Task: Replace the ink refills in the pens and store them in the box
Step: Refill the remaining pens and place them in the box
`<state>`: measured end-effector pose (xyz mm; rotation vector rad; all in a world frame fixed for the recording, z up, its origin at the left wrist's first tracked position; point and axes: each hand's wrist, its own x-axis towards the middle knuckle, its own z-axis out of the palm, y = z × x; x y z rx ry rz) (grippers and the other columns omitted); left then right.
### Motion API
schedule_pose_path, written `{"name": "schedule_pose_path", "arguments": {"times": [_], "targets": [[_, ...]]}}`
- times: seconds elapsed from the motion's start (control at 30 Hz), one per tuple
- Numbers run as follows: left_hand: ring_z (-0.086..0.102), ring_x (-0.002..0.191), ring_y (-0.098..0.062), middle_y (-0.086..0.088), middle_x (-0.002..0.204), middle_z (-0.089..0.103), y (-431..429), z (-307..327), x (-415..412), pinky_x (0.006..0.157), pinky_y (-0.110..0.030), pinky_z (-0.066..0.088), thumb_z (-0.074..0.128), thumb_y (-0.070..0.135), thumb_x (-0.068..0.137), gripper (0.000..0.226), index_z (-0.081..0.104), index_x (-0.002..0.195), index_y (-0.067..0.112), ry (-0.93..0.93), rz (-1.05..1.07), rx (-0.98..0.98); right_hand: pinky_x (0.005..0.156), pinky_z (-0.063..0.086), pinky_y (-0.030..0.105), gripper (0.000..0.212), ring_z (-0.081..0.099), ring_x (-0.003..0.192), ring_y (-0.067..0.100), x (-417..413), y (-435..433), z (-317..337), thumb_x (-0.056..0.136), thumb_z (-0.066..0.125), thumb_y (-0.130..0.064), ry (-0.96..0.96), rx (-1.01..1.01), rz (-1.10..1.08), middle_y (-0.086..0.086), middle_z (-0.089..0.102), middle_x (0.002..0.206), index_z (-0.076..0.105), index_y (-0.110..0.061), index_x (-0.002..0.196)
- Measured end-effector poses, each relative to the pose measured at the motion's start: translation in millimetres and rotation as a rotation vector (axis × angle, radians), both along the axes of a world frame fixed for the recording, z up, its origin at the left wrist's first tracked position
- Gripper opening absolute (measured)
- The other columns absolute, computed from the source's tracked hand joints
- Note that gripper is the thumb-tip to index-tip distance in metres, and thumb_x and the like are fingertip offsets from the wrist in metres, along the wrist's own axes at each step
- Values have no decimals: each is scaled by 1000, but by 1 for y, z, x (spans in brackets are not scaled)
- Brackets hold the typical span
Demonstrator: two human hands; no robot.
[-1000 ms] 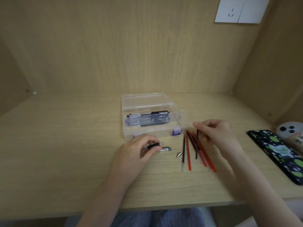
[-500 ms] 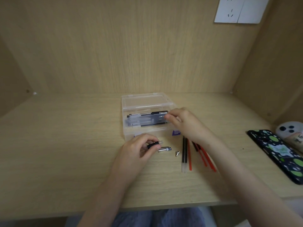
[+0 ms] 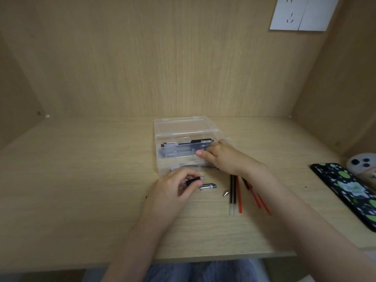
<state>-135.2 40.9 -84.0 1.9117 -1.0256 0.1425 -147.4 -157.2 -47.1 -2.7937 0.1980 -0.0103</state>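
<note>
A clear plastic box point(image 3: 157, 159) stands open at mid-desk with several black pens point(image 3: 183, 143) inside. My right hand point(image 3: 223, 157) reaches into its right end, fingers down among the pens; what they touch is hidden. My left hand point(image 3: 173, 190) pinches a clear pen barrel with a black grip point(image 3: 194, 180) just in front of the box. On the desk beside it lie a silver and black pen part point(image 3: 208, 186) and a small metal tip point(image 3: 226, 193). Black refills point(image 3: 233, 192) and red refills point(image 3: 239, 200) lie to the right, partly under my right forearm.
A phone in a black case with green spots point(image 3: 345, 192) lies at the right desk edge, a grey plush object point(image 3: 364, 160) behind it. Wooden walls close in the back and both sides. A white wall socket point(image 3: 293, 13) sits at the upper right.
My right hand laid down the black refill it held over the refill pile and moved left into the box. My left hand kept its hold on the barrel in place.
</note>
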Motion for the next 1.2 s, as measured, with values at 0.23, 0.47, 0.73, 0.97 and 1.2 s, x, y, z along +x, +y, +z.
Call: {"name": "schedule_pose_path", "arguments": {"times": [0.23, 0.47, 0.73, 0.97, 1.2], "targets": [[54, 73, 5, 19, 83, 65, 0, 1, -1, 61, -6, 35, 70, 26, 81, 8, 67, 89, 27, -1, 10, -1, 67, 39, 27, 44, 50, 68, 11, -3, -8, 9, 90, 40, -58, 131, 179, 41, -6, 49, 69, 48, -22, 66], [56, 76, 4, 19, 84, 65, 0, 1, -1, 62, -5, 35, 70, 26, 81, 9, 67, 90, 25, 8, 10, 12, 82, 41, 30, 49, 53, 86, 13, 1, -8, 15, 83, 35, -71, 278, 132, 38, -4, 55, 89, 53, -26, 85], [52, 69, 13, 23, 80, 62, 0, 5, -4, 61, -3, 34, 70, 25, 81, 8, 68, 89, 24, 21, 14, 17, 72, 42, 18, 17, 53, 74, 3, -8, -15, 23, 86, 66, -29, 105, 383, 122, -3, 61, 85, 67, -13, 91], [50, 67, 15, 27, 77, 59, 1, 6, -4, 61, -2, 33, 70, 24, 81, 9, 67, 89, 25, 24, 18, 25, 73, 47, 13, 10, 60, 77, 5, -19, -23, 26, 80, 71, -10, -137, 605, 98, -2, 67, 80, 72, -13, 90], [58, 75, 4, 24, 81, 62, 3, 6, -4, 67, -19, 47, 62, 29, 85, 7, 62, 92, 31, 104, 37, -16, 77, 49, 18, 7, 63, 74, 5, -37, -14, 27, 73, 67, -20, -512, 1146, 5, -5, 71, 81, 73, -20, 77]]}}
